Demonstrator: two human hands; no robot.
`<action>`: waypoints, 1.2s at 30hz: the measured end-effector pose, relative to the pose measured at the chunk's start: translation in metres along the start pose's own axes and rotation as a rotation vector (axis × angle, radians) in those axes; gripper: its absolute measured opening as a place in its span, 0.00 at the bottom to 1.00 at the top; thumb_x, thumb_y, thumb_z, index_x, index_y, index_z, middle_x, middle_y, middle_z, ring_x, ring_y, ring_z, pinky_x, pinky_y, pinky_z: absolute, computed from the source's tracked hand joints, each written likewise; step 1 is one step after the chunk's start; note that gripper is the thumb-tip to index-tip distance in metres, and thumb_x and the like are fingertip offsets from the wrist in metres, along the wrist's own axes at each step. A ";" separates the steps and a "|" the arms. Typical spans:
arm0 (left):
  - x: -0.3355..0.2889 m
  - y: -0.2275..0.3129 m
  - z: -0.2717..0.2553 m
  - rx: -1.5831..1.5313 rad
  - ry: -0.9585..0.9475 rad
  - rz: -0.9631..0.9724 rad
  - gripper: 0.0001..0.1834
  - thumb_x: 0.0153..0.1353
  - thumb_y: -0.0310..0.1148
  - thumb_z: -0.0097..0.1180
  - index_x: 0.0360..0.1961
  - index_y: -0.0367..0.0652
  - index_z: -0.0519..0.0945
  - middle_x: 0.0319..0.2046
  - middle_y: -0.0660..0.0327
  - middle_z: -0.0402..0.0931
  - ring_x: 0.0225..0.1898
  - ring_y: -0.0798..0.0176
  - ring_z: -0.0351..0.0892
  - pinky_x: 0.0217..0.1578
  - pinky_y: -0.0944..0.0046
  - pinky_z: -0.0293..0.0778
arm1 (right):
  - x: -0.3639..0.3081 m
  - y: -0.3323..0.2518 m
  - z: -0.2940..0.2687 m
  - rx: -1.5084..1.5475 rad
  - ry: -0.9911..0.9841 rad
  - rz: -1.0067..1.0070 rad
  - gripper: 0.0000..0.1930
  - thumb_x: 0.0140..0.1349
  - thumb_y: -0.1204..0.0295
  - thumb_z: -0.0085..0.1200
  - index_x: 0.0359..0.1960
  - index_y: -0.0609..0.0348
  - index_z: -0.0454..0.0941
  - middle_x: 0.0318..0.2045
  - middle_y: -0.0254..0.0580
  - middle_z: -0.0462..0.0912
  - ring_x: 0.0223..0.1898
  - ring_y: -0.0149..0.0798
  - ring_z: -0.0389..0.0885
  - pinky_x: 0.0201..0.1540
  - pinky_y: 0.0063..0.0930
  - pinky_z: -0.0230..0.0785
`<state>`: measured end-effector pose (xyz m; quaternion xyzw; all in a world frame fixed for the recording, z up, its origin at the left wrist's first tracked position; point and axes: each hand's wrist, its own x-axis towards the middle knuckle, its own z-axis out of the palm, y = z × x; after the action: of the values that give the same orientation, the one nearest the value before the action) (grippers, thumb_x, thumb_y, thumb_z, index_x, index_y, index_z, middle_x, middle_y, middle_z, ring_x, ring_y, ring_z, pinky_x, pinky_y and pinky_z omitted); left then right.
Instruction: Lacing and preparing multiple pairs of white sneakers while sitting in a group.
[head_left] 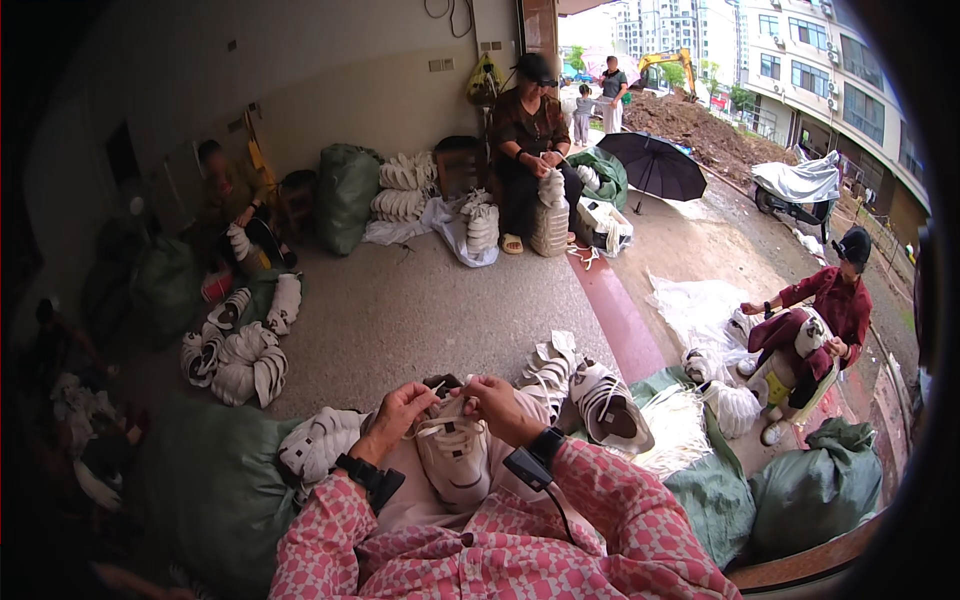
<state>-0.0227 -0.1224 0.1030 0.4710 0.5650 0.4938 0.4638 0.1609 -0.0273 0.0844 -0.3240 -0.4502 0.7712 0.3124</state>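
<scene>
A white sneaker (455, 455) lies on my lap, toe toward me. My left hand (398, 415) pinches a white lace at the shoe's left side. My right hand (497, 402) grips the lace at the shoe's top right. Both wrists carry black bands, and my sleeves are pink patterned. Another white sneaker (608, 405) lies just right of my right hand, beside a bundle of white laces (678, 425).
Stacks of white shoes (240, 360) lie on the floor to the left, and more rest on a green sack (215, 480). Three seated people work on shoes: at left, far centre and right. A black umbrella (655, 165) stands open near the doorway.
</scene>
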 end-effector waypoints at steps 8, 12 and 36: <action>0.019 -0.030 0.007 -0.129 0.029 0.051 0.08 0.64 0.36 0.53 0.36 0.43 0.77 0.29 0.68 0.77 0.30 0.77 0.71 0.33 0.76 0.67 | -0.005 0.027 -0.056 0.394 -0.220 0.156 0.07 0.68 0.70 0.46 0.41 0.58 0.73 0.33 0.31 0.79 0.24 0.22 0.72 0.27 0.14 0.67; 0.022 -0.028 0.010 -0.152 0.031 0.042 0.07 0.63 0.35 0.54 0.34 0.42 0.77 0.28 0.69 0.76 0.30 0.77 0.70 0.34 0.75 0.67 | -0.012 0.029 -0.068 0.427 -0.271 0.080 0.09 0.68 0.69 0.45 0.44 0.59 0.73 0.35 0.32 0.79 0.24 0.23 0.73 0.27 0.13 0.68; -0.003 -0.020 0.016 -0.169 0.157 0.047 0.06 0.62 0.35 0.54 0.33 0.44 0.77 0.28 0.68 0.76 0.30 0.76 0.70 0.36 0.76 0.65 | -0.010 0.045 -0.066 0.445 -0.376 -0.094 0.11 0.68 0.65 0.44 0.43 0.60 0.70 0.36 0.37 0.79 0.28 0.27 0.75 0.33 0.19 0.70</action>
<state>-0.0075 -0.1247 0.0824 0.4032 0.5448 0.5857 0.4444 0.2099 -0.0209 0.0209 -0.0778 -0.3346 0.8821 0.3224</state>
